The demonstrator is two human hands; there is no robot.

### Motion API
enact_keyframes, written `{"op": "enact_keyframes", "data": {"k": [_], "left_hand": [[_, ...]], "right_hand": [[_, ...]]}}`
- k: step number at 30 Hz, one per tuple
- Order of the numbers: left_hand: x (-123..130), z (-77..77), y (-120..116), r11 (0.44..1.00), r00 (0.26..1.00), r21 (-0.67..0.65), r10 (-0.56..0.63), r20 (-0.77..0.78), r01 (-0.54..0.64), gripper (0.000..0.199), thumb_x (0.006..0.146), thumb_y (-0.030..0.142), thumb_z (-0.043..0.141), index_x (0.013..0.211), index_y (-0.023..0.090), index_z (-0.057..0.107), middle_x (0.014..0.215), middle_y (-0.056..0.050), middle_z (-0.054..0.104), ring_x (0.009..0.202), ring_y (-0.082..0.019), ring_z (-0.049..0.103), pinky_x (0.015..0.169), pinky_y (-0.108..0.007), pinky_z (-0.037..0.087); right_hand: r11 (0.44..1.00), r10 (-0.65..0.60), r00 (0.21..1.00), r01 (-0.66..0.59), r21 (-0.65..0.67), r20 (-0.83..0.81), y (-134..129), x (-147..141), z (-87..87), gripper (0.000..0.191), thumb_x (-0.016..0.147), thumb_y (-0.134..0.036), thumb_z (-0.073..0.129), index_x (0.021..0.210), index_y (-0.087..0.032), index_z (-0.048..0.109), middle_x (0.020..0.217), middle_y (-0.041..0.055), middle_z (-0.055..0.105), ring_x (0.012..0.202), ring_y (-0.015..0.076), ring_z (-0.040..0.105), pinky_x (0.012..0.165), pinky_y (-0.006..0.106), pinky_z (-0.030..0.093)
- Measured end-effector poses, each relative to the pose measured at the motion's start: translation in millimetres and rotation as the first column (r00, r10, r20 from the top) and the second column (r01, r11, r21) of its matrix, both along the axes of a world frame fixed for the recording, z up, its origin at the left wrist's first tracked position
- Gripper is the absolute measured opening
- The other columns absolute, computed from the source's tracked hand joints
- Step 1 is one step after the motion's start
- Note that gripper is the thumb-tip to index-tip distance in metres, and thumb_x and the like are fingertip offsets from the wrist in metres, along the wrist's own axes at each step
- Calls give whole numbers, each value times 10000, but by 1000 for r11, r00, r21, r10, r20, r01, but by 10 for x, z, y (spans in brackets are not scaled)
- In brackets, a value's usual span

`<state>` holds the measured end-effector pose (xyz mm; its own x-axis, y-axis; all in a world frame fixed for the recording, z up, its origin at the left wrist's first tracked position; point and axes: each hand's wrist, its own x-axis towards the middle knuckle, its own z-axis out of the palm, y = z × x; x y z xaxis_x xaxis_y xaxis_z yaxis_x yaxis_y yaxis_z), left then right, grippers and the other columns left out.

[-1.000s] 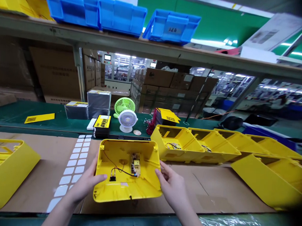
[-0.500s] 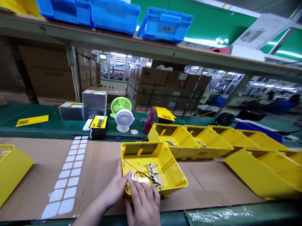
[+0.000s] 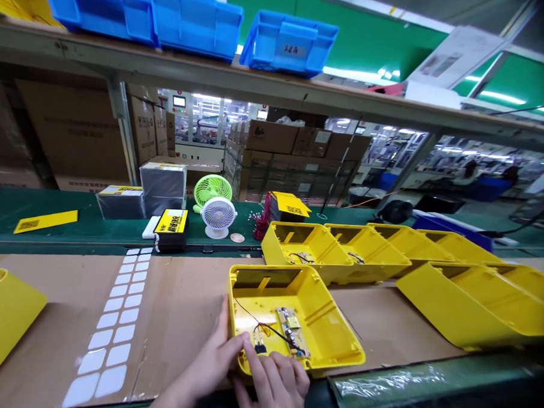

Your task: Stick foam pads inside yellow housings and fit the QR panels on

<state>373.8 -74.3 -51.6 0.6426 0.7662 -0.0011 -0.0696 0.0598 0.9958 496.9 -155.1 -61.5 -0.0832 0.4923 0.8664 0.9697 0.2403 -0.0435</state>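
Observation:
A yellow plastic housing (image 3: 334,327) lies open side up in front of me. Inside it sit a circuit board (image 3: 292,331) with black and red wires and a small black part with metal prongs (image 3: 260,346). My left hand (image 3: 220,352) is closed on the housing's left near corner, its thumb over the rim. Across the near wall, my right hand (image 3: 275,381) curls its fingers inside and keeps its thumb outside below. Its index fingertip is beside the left thumb, close to the black part. The undersides of both hands are hidden.
More yellow housings (image 3: 306,247) stand in rows to the right; another housing (image 3: 5,330) is at the left. White square stickers (image 3: 111,323) line the cardboard (image 3: 177,308). Behind are two small fans (image 3: 218,216), boxes (image 3: 162,184) and red wires (image 3: 263,218). Blue bins (image 3: 290,45) fill the shelf above.
The housing has shifted right and slightly nearer in view, with both hands moving along. The black pronged part inside now shows more clearly beside my fingertips.

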Motion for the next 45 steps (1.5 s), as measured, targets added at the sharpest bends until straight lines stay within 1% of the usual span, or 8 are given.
{"op": "enact_keyframes", "data": {"k": [3,8,18,23,31,36,41,45], "left_hand": [[55,37,-1,991,988,-109,-57,144,73,832,831,440,488,1445,151,5,1498,-45,187,1384,-189,72,1150,-345,95],[16,-101,0,991,984,-82,-87,155,101,729,798,409,583,1414,212,246,1475,-35,267,1375,-194,158,1147,-336,127],[-8,-278,-38,987,975,-139,-51,215,82,652,819,378,578,1385,238,286,1429,-73,356,1297,-213,352,1093,-374,286],[-62,-283,-87,991,992,-75,-106,74,111,534,821,368,574,1314,237,415,1383,-56,431,1280,-201,379,1104,-366,265],[-178,-441,-178,976,948,193,-33,-318,99,511,796,409,573,1278,267,486,1381,-61,431,1294,-239,355,1113,-425,227],[-313,-548,-184,906,874,352,-37,-485,234,511,785,396,562,1284,322,481,1405,-31,401,1335,-273,276,1110,-489,210],[-450,-607,-186,854,824,426,-6,-566,299,521,789,495,523,1288,353,470,1380,-15,426,1325,-298,287,1088,-503,263],[-482,-710,-170,807,824,510,52,-564,298,500,791,490,525,1272,358,487,1350,-21,461,1292,-312,342,1055,-517,313]], "right_hand": [[999,-32,997,34,-35,75,-26,187,7,607,755,-262,652,1323,-230,439,739,14,648,739,229,556,801,411,305],[991,-14,997,24,-128,78,-17,487,109,575,737,-276,687,1267,-211,474,836,38,640,819,242,547,861,437,317],[972,140,990,-137,-191,-1,53,233,247,324,808,-196,573,1131,-193,544,833,11,646,804,203,537,879,384,285],[975,71,997,-66,-214,14,-48,446,220,427,766,-223,649,1162,-161,503,833,38,614,823,210,520,888,415,309],[965,-118,990,133,-224,80,-134,1220,193,460,764,-298,656,1170,-180,473,882,67,587,855,241,508,863,441,370],[928,-297,944,321,-189,143,-239,2027,69,438,780,-375,616,1133,-155,478,916,89,569,906,263,515,947,480,347],[852,-481,858,506,-136,180,-408,2854,-1,446,817,-441,497,1112,-108,474,953,143,569,939,298,523,958,503,326],[757,-610,758,644,-112,232,-451,3194,20,493,820,-475,457,1121,-86,475,967,168,578,967,307,520,976,476,300]]}}
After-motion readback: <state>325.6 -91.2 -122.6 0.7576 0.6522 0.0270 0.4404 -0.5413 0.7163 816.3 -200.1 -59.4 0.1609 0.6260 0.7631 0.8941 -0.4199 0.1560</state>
